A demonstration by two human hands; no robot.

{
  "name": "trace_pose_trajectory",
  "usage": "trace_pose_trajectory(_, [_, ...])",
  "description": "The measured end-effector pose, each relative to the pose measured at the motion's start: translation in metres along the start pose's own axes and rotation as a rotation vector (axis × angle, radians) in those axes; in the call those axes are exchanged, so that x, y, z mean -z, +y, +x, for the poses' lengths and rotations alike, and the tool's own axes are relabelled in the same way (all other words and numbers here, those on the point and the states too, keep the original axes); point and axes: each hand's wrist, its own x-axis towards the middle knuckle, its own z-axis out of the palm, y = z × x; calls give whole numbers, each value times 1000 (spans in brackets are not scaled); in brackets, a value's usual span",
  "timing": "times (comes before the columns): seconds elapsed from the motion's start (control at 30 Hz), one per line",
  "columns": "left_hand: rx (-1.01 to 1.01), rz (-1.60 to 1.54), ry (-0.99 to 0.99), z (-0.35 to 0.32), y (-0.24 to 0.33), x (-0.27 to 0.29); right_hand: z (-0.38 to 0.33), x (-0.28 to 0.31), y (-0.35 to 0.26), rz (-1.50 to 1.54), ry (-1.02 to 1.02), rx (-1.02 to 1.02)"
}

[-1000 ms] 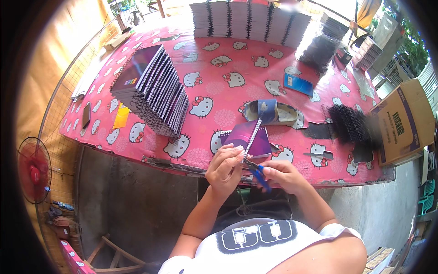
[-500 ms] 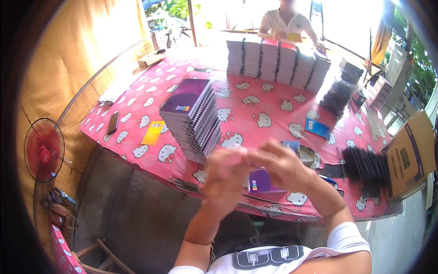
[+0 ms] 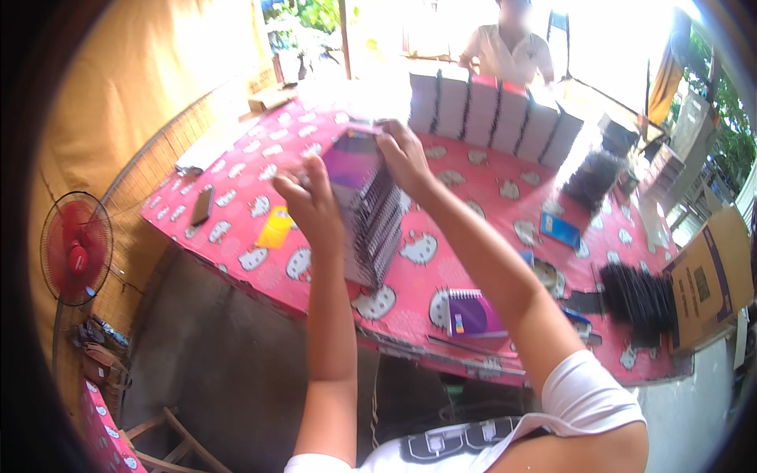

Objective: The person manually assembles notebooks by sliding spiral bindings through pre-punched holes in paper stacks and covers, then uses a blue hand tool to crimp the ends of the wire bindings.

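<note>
A tall leaning stack of spiral-bound notebooks (image 3: 377, 229) with purple covers stands on the pink cat-print tablecloth (image 3: 489, 236). Both my hands are raised over the top of that stack. My left hand (image 3: 311, 201) rests on the near left side of the top purple notebook (image 3: 351, 162). My right hand (image 3: 402, 154) grips the far top edge of the same notebook. Another purple spiral notebook (image 3: 473, 314) lies flat near the table's front edge, with no hand on it.
A row of upright white notebook stacks (image 3: 493, 110) lines the table's far side, with a person (image 3: 509, 51) behind it. Black binding spirals (image 3: 643, 296), a blue box (image 3: 560, 230), a yellow card (image 3: 276, 227), a phone (image 3: 201, 205), a cardboard box (image 3: 706, 276) and a red fan (image 3: 75, 248) are around.
My hands have lifted from the table's front edge up and left to the tall stack, carrying a purple notebook onto its top. The view has tilted upward.
</note>
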Motion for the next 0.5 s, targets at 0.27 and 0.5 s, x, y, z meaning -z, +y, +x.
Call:
trace_pose_trajectory(0.27, [-31,-603,35,-71,47,114,-201,115,-81,-476,-937,74])
trace_pose_trajectory(0.5, [191,-718,-369,-152,56,91,-231,109,-66,-615,-1004,-52])
